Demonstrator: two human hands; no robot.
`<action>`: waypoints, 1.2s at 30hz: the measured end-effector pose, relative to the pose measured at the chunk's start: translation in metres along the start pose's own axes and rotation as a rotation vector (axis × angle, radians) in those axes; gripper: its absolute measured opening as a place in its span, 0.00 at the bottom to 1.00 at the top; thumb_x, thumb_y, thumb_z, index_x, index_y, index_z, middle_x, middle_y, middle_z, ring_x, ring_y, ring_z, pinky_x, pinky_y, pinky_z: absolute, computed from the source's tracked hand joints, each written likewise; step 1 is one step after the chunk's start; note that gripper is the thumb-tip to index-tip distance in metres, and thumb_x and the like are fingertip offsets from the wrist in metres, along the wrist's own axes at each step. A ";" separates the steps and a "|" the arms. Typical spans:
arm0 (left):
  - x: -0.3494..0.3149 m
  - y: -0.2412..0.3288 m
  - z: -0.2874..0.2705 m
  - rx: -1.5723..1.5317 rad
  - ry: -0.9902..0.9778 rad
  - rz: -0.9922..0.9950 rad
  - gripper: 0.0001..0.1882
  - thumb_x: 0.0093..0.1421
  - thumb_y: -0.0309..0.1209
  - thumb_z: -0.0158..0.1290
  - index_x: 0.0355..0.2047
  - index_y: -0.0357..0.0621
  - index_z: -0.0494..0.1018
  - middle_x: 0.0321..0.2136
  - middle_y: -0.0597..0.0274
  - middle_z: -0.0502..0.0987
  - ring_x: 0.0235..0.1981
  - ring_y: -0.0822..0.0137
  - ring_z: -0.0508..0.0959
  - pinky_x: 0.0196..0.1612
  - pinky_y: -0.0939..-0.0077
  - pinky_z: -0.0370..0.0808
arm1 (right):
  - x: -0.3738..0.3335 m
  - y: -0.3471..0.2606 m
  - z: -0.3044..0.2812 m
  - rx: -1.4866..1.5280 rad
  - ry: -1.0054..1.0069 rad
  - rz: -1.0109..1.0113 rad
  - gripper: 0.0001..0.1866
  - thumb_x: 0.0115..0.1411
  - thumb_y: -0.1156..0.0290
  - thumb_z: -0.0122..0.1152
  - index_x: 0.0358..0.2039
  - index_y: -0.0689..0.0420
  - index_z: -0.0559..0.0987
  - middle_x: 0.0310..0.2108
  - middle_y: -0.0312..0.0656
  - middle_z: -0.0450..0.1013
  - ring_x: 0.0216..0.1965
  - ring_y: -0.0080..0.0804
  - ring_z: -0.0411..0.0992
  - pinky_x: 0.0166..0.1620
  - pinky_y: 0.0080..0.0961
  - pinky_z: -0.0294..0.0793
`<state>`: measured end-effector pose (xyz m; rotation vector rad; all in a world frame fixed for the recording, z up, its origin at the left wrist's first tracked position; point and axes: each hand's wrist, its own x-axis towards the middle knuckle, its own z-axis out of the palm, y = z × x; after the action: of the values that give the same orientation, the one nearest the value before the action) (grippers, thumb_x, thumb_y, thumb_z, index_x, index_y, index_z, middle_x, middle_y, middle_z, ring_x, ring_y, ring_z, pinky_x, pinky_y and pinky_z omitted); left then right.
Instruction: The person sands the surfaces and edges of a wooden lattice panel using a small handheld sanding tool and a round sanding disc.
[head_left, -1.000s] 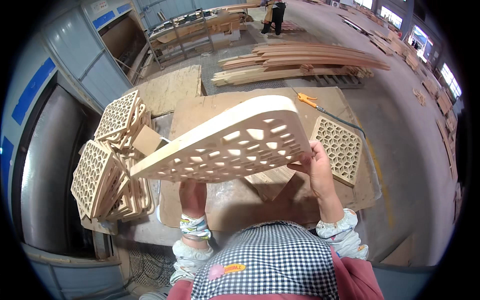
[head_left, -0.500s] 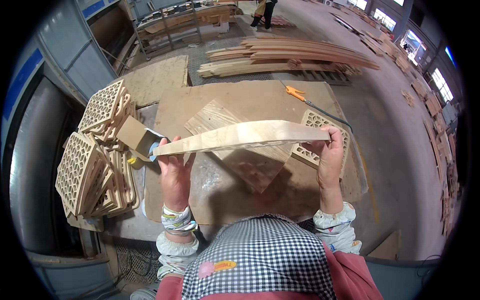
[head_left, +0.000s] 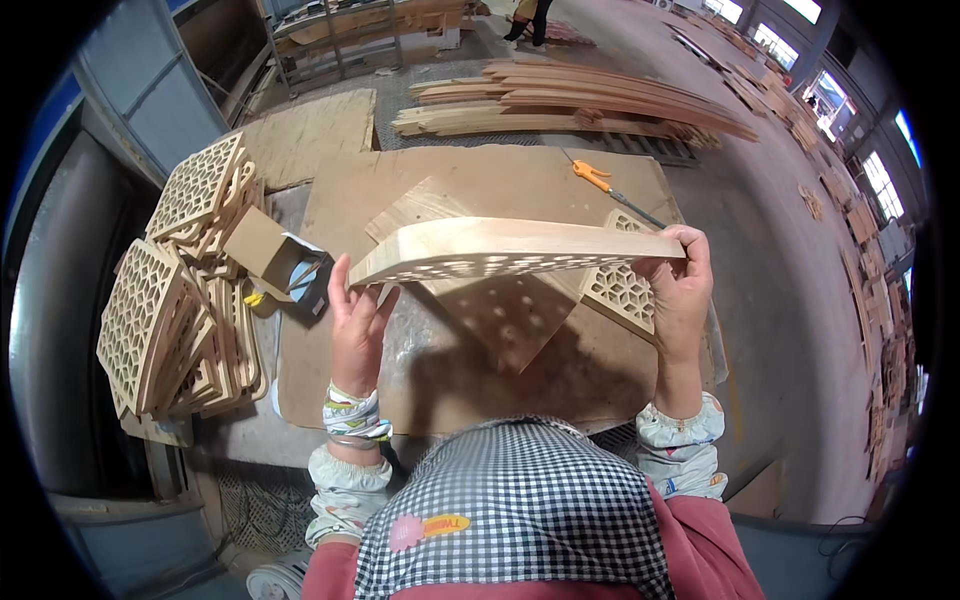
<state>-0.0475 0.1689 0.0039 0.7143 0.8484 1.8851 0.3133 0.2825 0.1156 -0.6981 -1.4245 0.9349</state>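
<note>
Between both hands I hold a pale wooden lattice panel (head_left: 520, 240) above the table, seen nearly edge-on with its pierced face turned down. My left hand (head_left: 362, 325) supports its left end, fingers around the lower edge. At the other end, my right hand (head_left: 682, 290) grips the corner with thumb and fingers. Below the panel lies a flat wooden board (head_left: 500, 325), set at an angle and spotted with light coming through the holes. Another lattice panel (head_left: 622, 290) rests on the table by my right hand, partly hidden behind the held one.
Stacked lattice panels (head_left: 150, 320) stand at the left, beside an open cardboard box (head_left: 258, 243). An orange air blow gun (head_left: 592, 176) with a hose lies at the table's (head_left: 480, 175) far right. Long planks (head_left: 570, 100) are piled beyond. A person (head_left: 527, 22) stands in the distance.
The held panel has turned and tilted, so its pierced underside shows more. My right hand has moved slightly right and up, and my left hand has shifted a little along the left end.
</note>
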 end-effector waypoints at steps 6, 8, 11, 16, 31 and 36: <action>-0.002 -0.017 -0.029 0.070 0.004 0.020 0.34 0.77 0.45 0.50 0.77 0.54 0.49 0.72 0.61 0.62 0.71 0.57 0.66 0.74 0.44 0.61 | 0.035 -0.068 0.041 -1.150 -0.145 -0.648 0.23 0.49 0.63 0.84 0.38 0.58 0.78 0.44 0.44 0.77 0.38 0.41 0.82 0.38 0.33 0.79; -0.003 -0.015 -0.026 0.080 0.005 0.022 0.35 0.77 0.46 0.50 0.77 0.54 0.49 0.63 0.64 0.64 0.67 0.61 0.68 0.73 0.45 0.64 | 0.044 -0.074 0.048 -1.178 -0.312 -0.640 0.23 0.46 0.63 0.85 0.37 0.57 0.79 0.40 0.43 0.80 0.35 0.40 0.82 0.35 0.33 0.78; -0.002 -0.020 -0.037 0.035 0.021 0.004 0.38 0.76 0.40 0.55 0.78 0.55 0.47 0.50 0.66 0.71 0.56 0.69 0.72 0.70 0.54 0.69 | 0.054 -0.053 0.041 -0.868 -0.564 -0.304 0.19 0.47 0.63 0.84 0.35 0.54 0.82 0.27 0.38 0.81 0.27 0.34 0.80 0.33 0.29 0.77; -0.021 -0.068 -0.147 1.077 0.336 0.037 0.43 0.64 0.34 0.63 0.74 0.39 0.56 0.67 0.35 0.66 0.70 0.42 0.67 0.70 0.52 0.65 | 0.072 -0.045 0.056 -0.801 -0.551 -0.338 0.15 0.50 0.66 0.82 0.34 0.54 0.84 0.28 0.40 0.81 0.27 0.36 0.79 0.32 0.27 0.76; -0.113 -0.130 -0.216 1.513 0.600 -0.336 0.25 0.55 0.30 0.60 0.55 0.42 0.74 0.43 0.41 0.81 0.44 0.33 0.80 0.49 0.42 0.78 | 0.092 -0.030 0.058 -0.757 -0.549 -0.151 0.12 0.53 0.77 0.79 0.36 0.62 0.84 0.29 0.36 0.84 0.31 0.19 0.81 0.36 0.20 0.78; -0.141 -0.073 -0.197 0.061 0.398 -0.542 0.18 0.58 0.27 0.59 0.50 0.45 0.74 0.32 0.65 0.78 0.30 0.65 0.82 0.35 0.67 0.83 | 0.096 -0.012 0.034 -0.721 -0.462 -0.285 0.14 0.53 0.80 0.76 0.41 0.61 0.85 0.29 0.38 0.82 0.30 0.21 0.78 0.36 0.23 0.78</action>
<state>-0.1026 0.0146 -0.1889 0.1088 1.2130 1.5235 0.2732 0.3552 0.1759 -0.7934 -2.2491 0.3434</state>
